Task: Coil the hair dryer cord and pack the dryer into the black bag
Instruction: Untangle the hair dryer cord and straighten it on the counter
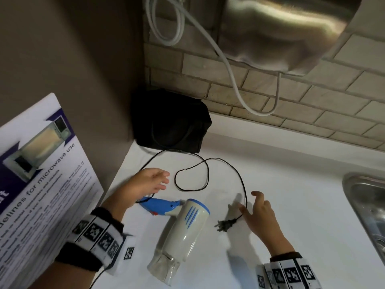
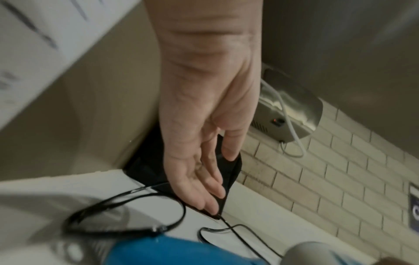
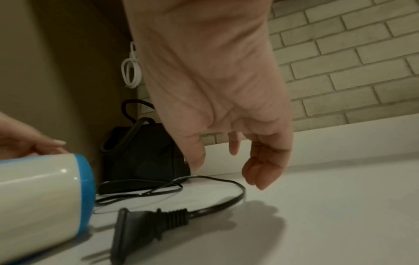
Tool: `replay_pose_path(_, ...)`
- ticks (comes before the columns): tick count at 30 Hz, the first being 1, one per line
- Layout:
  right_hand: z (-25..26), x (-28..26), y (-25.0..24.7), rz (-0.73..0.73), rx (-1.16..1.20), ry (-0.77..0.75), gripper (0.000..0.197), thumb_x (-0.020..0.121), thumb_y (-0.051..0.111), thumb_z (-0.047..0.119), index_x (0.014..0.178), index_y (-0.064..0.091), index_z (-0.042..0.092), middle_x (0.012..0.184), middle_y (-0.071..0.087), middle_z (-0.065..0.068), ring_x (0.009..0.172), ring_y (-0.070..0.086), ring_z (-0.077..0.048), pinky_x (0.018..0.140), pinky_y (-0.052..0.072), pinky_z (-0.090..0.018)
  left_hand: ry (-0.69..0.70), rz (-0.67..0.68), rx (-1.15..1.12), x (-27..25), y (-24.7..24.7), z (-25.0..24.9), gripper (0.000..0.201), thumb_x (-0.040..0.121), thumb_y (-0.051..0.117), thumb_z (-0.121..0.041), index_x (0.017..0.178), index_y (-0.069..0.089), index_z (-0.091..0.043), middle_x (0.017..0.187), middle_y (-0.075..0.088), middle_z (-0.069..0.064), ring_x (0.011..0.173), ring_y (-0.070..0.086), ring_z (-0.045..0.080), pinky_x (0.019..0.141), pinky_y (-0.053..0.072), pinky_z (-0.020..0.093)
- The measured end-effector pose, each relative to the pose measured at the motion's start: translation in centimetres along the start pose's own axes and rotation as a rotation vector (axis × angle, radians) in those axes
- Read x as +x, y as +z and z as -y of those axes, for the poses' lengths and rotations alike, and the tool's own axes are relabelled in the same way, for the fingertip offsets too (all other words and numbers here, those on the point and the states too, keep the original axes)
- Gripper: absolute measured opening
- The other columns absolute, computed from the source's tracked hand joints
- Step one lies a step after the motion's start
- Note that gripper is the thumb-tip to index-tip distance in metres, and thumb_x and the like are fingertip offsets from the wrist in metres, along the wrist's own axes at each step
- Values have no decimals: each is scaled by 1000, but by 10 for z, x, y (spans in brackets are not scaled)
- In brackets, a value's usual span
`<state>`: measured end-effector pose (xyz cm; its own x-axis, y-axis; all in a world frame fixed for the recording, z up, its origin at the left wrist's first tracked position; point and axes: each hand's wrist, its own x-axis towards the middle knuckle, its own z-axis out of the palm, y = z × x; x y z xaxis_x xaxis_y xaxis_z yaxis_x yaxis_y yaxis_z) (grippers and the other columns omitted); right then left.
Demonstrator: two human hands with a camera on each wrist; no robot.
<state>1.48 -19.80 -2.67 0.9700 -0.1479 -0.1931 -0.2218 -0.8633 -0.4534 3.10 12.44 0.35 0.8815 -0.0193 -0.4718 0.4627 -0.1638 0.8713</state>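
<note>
A steel sink edges the white table; the white-and-blue plastic hair dryer lies there, its thin black cord looping uncoiled; the left hand and right hand hover with fingers relaxed, holding nothing.

Head view looks down; both wrist views, somewhat blurred, share the black bag.

The hair dryer lies on the counter, its cord between it and the bag behind.
</note>
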Motion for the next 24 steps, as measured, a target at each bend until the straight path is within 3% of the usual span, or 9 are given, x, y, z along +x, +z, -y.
replay_pose_path(5, 27, -9, -1, -44, -27, -106, 54, 87, 62, 32, 131, 36, 13, 106, 54, -22, 100, 52, -41, 84, 40, -40, 10, -31, -13, -34, 8, 32, 17, 97, 47, -17, 105, 60, -13, 99, 64, 8, 84, 62, 18, 63, 49, 17)
replay_pose_path(8, 47, -16, -1, -29, -36, -203, 55, 89, 61, 33, 134, 35, 15, 109, 52, -18, 101, 52, -38, 83, 39, -37, -38, -22, 83, -45, 5, 51, 17, 97, 46, -21, 94, 62, -15, 88, 65, 3, 72, 58, 11, 62, 40, 19)
replay_pose_path(11, 76, -25, 3, 24, -24, -344, 54, 90, 59, 36, 134, 35, 18, 109, 50, -13, 102, 52, -32, 86, 40, -34, -115, -3, 74, -51, 0, 62, 24, 98, 43, -26, 92, 63, -13, 80, 61, 1, 66, 53, 10, 56, 35, 18)
replay_pose_path(15, 116, -26, 18, 154, -27, -549, 45, 91, 56, 37, 130, 41, 21, 109, 51, -7, 104, 53, -25, 90, 41, -30, -170, -55, 57, -58, 0, 66, 24, 98, 43, -30, 84, 61, -22, 88, 66, 5, 75, 62, 15, 64, 46, 23)
replay_pose_path(20, 162, -24, 47, 405, -370, -652, 42, 91, 52, 34, 127, 50, 13, 122, 57, -12, 111, 55, -31, 92, 45, -37, -183, -76, -87, -56, 13, 69, 28, 98, 45, -25, 114, 58, -6, 104, 64, 11, 77, 64, 17, 68, 51, 22)
replay_pose_path(23, 171, -34, 64, 501, -498, -677, 42, 92, 50, 36, 124, 49, 9, 120, 58, -15, 108, 55, -34, 87, 44, -41, -150, -157, -197, -51, 20, 72, 25, 97, 46, -13, 117, 57, -1, 103, 66, 14, 78, 64, 17, 69, 55, 21)
replay_pose_path(24, 172, -36, 68, 497, -524, -683, 42, 92, 50, 35, 123, 48, 8, 119, 57, -15, 107, 55, -35, 86, 43, -42, -131, -165, -218, -50, 21, 72, 25, 95, 49, -10, 117, 58, -2, 102, 68, 13, 82, 66, 19, 76, 56, 24)
